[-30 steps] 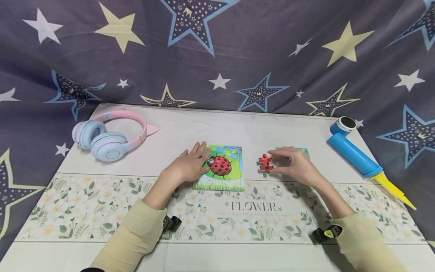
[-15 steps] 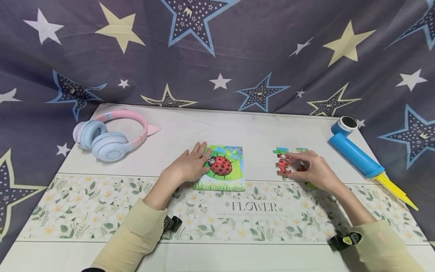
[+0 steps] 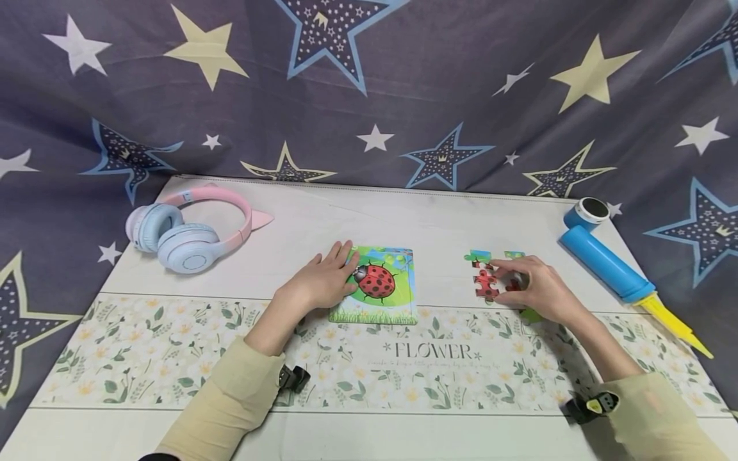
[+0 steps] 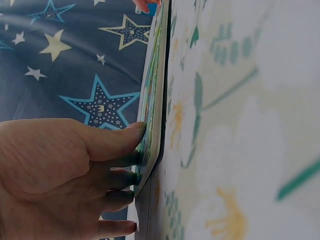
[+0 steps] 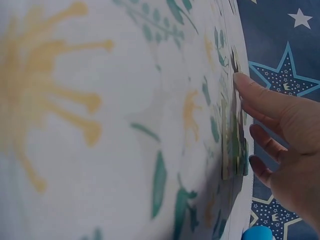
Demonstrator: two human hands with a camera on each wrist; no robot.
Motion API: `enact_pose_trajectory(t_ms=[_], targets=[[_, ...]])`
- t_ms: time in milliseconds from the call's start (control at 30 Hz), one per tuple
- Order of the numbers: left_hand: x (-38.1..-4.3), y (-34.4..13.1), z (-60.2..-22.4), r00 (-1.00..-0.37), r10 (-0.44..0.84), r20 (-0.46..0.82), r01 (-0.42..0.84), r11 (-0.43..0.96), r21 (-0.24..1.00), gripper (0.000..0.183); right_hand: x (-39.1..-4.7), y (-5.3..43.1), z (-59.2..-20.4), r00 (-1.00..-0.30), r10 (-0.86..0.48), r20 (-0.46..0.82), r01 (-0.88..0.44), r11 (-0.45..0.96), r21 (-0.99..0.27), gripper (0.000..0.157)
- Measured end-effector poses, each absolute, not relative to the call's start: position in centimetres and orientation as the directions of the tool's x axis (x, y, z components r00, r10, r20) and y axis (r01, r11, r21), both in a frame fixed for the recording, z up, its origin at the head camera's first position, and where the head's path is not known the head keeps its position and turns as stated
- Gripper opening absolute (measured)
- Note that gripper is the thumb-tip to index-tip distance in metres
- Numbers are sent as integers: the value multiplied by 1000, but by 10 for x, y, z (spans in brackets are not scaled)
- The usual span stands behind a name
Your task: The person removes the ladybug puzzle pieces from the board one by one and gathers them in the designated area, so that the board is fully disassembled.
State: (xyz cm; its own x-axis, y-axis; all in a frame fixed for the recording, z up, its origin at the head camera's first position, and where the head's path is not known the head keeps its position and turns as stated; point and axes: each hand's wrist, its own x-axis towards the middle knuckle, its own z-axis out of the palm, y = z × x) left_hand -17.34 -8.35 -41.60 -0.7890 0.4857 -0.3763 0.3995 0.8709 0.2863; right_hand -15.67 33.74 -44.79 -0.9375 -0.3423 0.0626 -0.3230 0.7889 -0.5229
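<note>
Head view, and from where I stand the person's left hand (image 3: 323, 282) lies on the left side of a square ladybug picture (image 3: 375, 304), its fingers spread apart over the edge. The picture sits on the table (image 3: 403, 211), partly across the printed flower band. To its right, the right hand (image 3: 536, 288) pinches a red jigsaw piece (image 3: 486, 282) with dark spots, thumb at the near edge and forefinger at the far one; whether that piece touches the table I cannot tell. A blue-and-green piece (image 3: 478, 255) lies just behind it, another piece (image 3: 515, 255) shows beyond the knuckles, and a green piece (image 3: 529, 315) peeks out below the hand. In the right wrist view the pieces appear edge-on beside the thumb, the lower fingers loosely bent. Off to the person's left are pink-and-blue headphones (image 3: 193, 250) with pointed ears; on the far right, a blue tube (image 3: 605, 264) with a yellow nozzle (image 3: 674, 323) lies near a short blue cylinder (image 3: 585, 214). Behind the table hangs a dark star-patterned cloth (image 3: 357, 109)
</note>
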Motion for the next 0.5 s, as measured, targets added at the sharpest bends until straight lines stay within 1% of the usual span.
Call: enact_pose_trajectory(t_ms=[300, 500], targets=[[-173, -84, -416, -788, 484, -380, 393, 871, 294, 68, -160, 336, -445, -933, -354, 58, -335, 800, -497, 71], [-174, -84, -416, -788, 486, -378, 399, 871, 286, 68, -163, 329, -438, -931, -349, 110, -352, 774, -526, 63]])
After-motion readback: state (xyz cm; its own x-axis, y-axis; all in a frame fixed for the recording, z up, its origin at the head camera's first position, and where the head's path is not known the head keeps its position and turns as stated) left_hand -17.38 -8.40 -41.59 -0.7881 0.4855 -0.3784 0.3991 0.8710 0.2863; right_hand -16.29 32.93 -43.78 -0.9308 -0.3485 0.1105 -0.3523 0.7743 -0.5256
